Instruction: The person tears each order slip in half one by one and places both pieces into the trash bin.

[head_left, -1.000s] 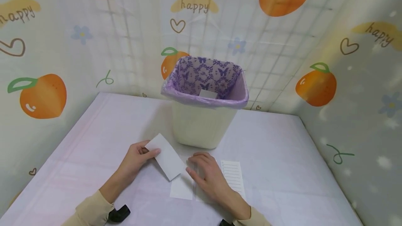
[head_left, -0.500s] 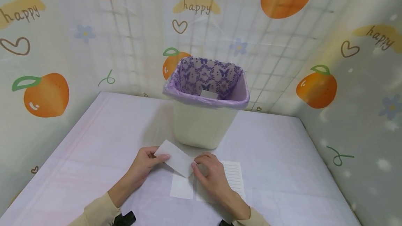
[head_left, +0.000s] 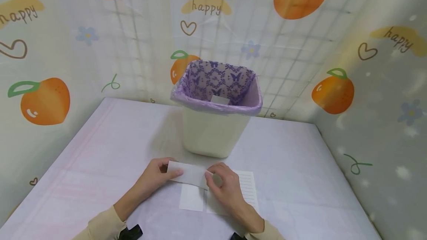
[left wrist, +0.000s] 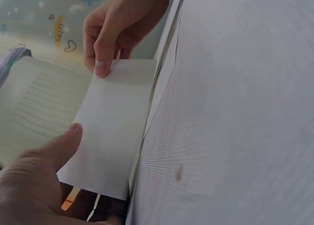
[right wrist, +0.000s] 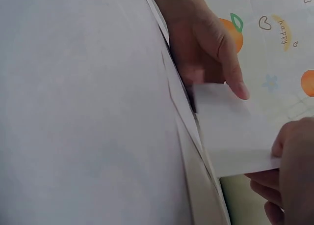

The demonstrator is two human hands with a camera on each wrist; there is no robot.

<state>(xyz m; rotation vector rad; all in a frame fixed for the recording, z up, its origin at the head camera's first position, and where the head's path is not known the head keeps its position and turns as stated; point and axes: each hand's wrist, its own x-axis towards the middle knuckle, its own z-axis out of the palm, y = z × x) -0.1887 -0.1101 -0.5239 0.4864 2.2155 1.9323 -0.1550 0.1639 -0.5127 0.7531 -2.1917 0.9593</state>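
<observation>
Between both hands a blank white paper card (head_left: 191, 173) is held just over the table, its long side running left to right. My left hand (head_left: 156, 175) pinches its left end, thumb on the near face and fingers behind. At the other end my right hand (head_left: 227, 186) pinches the right edge between thumb and fingers. The left wrist view shows the same card (left wrist: 115, 122) with a thumb at either end. Beneath lie a blank white card (head_left: 191, 198) and, to its right, a lined white card (head_left: 247, 188), partly covered by the right hand.
Behind the hands stands a cream bin (head_left: 213, 132) with a purple patterned liner (head_left: 217, 80); a piece of white paper (head_left: 219, 99) shows inside it. The white-covered table (head_left: 283, 166) ends against a curtain (head_left: 146, 47) printed with oranges.
My right hand has come to grip the card's free end, which it did not hold a second ago. The left hand has moved right, and the card has turned from slanted to nearly level.
</observation>
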